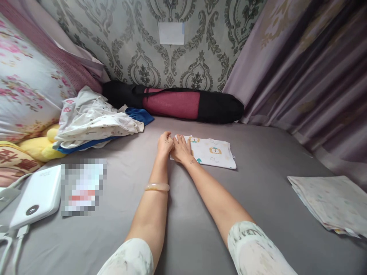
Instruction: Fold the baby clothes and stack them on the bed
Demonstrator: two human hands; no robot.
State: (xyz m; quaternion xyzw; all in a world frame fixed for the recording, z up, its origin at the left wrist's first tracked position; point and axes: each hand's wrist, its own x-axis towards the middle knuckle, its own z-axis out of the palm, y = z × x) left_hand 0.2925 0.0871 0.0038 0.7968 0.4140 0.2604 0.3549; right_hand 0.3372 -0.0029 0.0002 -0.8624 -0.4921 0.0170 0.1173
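A folded white cloth (pixel 219 152) with orange animal faces and green leaf prints lies flat on the grey bed sheet. My right hand (pixel 182 149) rests on its left part, palm down with the fingers stretched out. Right beside it, at the cloth's left edge, my left hand (pixel 165 143) is closed, its fingers curled around that edge; the fingertips are partly hidden. A pale bangle (pixel 157 187) circles my left forearm.
A folded pale printed cloth pile (pixel 329 202) lies at the right. Crumpled clothes (pixel 97 122), a yellow plush toy (pixel 43 147), a white power bank (pixel 38 194) with cables and a blurred-out phone-like object (pixel 84 187) are left. A black-and-red long bag (pixel 172 103) lies along the wall.
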